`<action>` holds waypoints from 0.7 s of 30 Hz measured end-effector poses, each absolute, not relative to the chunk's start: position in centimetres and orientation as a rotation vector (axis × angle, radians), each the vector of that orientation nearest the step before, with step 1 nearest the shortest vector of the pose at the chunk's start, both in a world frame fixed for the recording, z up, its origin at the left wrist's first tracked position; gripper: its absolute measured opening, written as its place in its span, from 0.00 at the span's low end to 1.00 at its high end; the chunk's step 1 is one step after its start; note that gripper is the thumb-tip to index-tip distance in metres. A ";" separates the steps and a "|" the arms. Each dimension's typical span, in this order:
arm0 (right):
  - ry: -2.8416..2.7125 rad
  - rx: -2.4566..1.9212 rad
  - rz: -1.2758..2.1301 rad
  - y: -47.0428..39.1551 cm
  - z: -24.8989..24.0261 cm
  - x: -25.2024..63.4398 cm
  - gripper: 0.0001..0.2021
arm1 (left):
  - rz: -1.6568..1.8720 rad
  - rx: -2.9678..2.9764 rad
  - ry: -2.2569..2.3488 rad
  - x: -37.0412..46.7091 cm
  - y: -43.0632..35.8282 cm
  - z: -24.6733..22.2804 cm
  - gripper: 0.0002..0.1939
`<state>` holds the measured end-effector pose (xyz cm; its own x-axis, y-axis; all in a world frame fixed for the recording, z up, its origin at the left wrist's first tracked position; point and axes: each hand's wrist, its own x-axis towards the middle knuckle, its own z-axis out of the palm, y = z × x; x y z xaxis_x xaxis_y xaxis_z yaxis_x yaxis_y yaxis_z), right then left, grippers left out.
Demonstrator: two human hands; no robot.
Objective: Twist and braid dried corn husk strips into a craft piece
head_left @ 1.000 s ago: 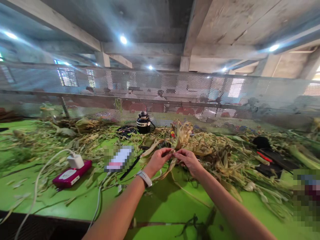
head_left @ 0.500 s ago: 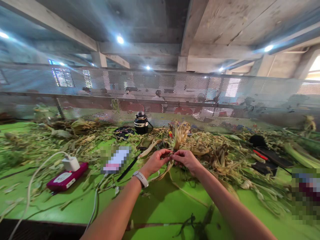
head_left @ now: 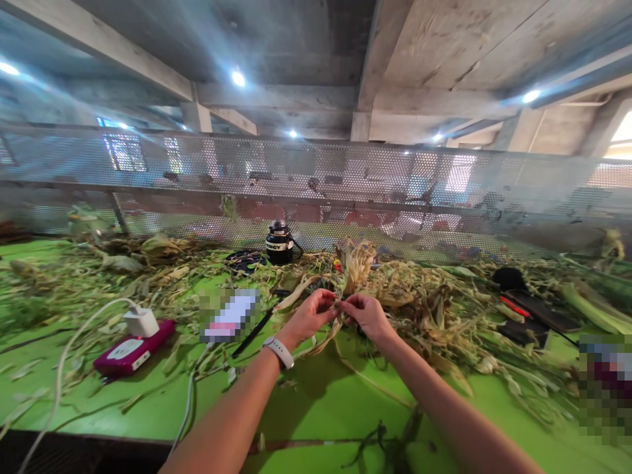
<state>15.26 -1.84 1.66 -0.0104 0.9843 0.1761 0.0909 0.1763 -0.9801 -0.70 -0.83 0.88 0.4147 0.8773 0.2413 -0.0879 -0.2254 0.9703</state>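
Observation:
In the middle of the head view, both of my hands meet over a bundle of dried corn husks (head_left: 358,262) whose loose ends fan upward. My left hand (head_left: 316,313), with a pale watch on the wrist, pinches the narrow part of the bundle from the left. Against it from the right, the thumb and fingers of my right hand (head_left: 365,315) pinch the same spot. Thin husk strips hang below my fingers toward the green table (head_left: 316,408). The exact strand between the fingertips is too small to make out.
Loose dried husks (head_left: 434,303) cover much of the table. Left of my hands lie a phone (head_left: 232,316) on a cable and a magenta power strip (head_left: 133,352) with a white charger (head_left: 141,322). A black jar (head_left: 279,245) stands before a perforated metal screen (head_left: 316,171).
My left fingers have lifted and curled slightly, opening a small gap to the right fingertips. The right hand has barely shifted, and the husk bundle stays in place.

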 end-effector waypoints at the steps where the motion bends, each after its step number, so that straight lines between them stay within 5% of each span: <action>1: -1.341 -1.130 1.004 -1.7 1.4 15.2 0.23 | 1.055 1.521 0.723 -0.7 -0.8 0.8 0.24; 21: -1.356 -0.936 1.019 -1.8 1.5 15.1 0.19 | 1.146 1.505 0.686 -0.5 -1.0 1.2 0.21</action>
<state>15.13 -1.78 1.50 -0.0412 0.9502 0.3088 -0.0317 0.3077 -0.9510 -0.54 -1.05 1.16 0.3715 0.8789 0.2994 -0.1511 -0.2609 0.9535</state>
